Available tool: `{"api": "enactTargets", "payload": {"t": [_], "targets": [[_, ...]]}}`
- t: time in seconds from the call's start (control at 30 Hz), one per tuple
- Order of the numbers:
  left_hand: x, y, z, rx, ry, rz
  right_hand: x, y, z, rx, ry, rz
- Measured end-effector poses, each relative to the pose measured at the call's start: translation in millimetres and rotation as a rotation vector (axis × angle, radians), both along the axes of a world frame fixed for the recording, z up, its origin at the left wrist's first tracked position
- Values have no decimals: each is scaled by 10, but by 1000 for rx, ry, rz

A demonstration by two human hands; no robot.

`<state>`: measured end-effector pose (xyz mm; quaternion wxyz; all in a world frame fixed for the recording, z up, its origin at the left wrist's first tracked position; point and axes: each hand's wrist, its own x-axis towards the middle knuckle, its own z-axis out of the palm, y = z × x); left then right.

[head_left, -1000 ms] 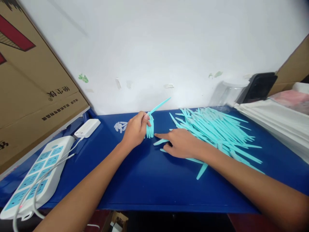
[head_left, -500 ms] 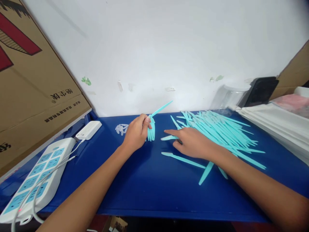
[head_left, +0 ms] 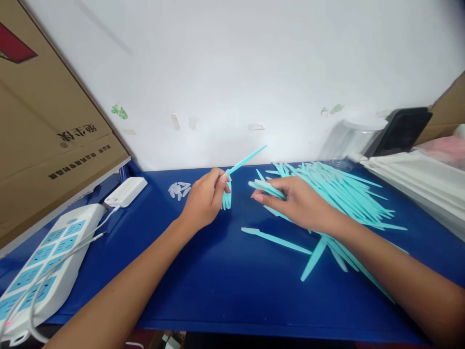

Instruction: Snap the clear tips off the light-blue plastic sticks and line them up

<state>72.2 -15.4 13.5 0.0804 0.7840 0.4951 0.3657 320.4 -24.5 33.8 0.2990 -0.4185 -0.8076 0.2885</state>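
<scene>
My left hand (head_left: 208,196) is closed around a bunch of turquoise eyebrow razors (head_left: 226,199). One of them, a razor with a slim handle (head_left: 250,158), sticks out up and to the right; the fingers hide the rest. My right hand (head_left: 300,201) pinches turquoise eyebrow razors (head_left: 267,187) between thumb and fingers, blade ends pointing left; how many I cannot tell. Behind and under that wrist spreads a big pile of the same razors (head_left: 348,198). A single razor (head_left: 278,240) lies in front of the right hand, with its tail touching another razor (head_left: 314,258).
Small clear plastic pieces (head_left: 179,189) lie left of my left hand on the blue table (head_left: 218,286). Further left are a white adapter (head_left: 126,192), a power strip (head_left: 54,266) and a carton (head_left: 54,145). A clear jar (head_left: 358,138) and white trays (head_left: 417,189) stand at right.
My right hand has gone from a pointing finger over a razor to a pinch on razors, lifted slightly. My left hand keeps its bunch in nearly the same place. The view has shifted slightly.
</scene>
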Motion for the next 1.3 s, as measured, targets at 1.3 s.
{"api": "enactTargets", "payload": {"t": [1.3], "targets": [[160,-67,-56,-169,-299,-201,-55,41,-167,33,68,11]]}}
